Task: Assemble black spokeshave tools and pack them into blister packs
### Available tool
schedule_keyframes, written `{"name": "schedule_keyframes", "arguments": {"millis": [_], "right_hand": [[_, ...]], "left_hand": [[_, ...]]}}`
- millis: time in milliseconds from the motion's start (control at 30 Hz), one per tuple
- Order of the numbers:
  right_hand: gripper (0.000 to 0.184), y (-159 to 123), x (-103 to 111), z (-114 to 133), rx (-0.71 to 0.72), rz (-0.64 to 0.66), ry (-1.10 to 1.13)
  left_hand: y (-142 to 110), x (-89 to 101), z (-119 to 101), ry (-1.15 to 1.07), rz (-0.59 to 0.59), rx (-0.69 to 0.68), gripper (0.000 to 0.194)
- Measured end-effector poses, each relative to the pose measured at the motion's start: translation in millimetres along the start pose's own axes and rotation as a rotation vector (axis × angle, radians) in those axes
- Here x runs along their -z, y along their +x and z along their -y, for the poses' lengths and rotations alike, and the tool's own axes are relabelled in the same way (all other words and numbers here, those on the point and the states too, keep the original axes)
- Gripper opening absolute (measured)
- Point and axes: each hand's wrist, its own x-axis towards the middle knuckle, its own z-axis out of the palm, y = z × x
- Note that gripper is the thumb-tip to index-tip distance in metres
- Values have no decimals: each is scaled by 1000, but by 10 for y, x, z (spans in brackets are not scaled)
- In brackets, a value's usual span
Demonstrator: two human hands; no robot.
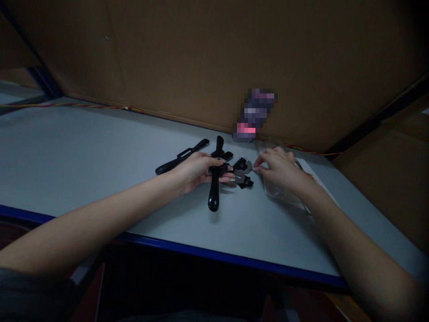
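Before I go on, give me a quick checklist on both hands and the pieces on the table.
1. Left hand on the black handled piece: ok, fingers lie across it.
2. Right hand at the small black-and-metal piece: cannot tell whether the fingertips touch it.
3. Clear plastic bag: ok, lies beneath the right hand.
4. Long black piece: cannot tell whether the left hand touches it.
5. Pieces inside the table's blue front edge: ok.
6. Object by the back wall: cannot tell, blurred.

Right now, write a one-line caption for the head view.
Left hand on black handled parts, right hand reaching a metal-and-black piece beside a clear plastic bag, on a grey table.
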Motion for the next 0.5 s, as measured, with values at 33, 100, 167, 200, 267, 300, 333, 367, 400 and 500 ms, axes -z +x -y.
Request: {"name": "schedule_keyframes", "arguments": {"millis": [33, 100, 167, 200, 267, 300, 333, 367, 400, 500], "right_hand": [[12, 1, -3, 10, -3, -19, -4], [13, 5, -1, 29, -9, -32, -12], [15, 9, 10, 45, -7, -19, -19], [16, 10, 17, 52, -5, -11, -21], [20, 12, 34, 61, -12, -9, -22], [22, 12, 44, 62, -17, -9, -22], [23, 14, 55, 60, -20, -5, -21], [24, 15, 69, 54, -16, 2, -19], [24, 17, 87, 43, -8, 7, -10], [25, 20, 172, -1, 8, 32, 33]], "left_hand": [[-3, -5, -4, 1, -6, -1, 11], [-10, -12, -13, 4, -16, 15, 16], [-14, -17, -24, 1, -23, 45, 23], [-16, -19, -28, -6, -22, 64, 27], [-17, -22, -34, -28, -13, 98, 33], [-17, -24, -36, -39, -8, 104, 35], [-16, -26, -36, -46, -4, 106, 36], [-15, -28, -36, -48, -5, 104, 36], [-14, -29, -35, -46, -9, 102, 36], [-11, -26, -31, -36, -12, 100, 34]]}}
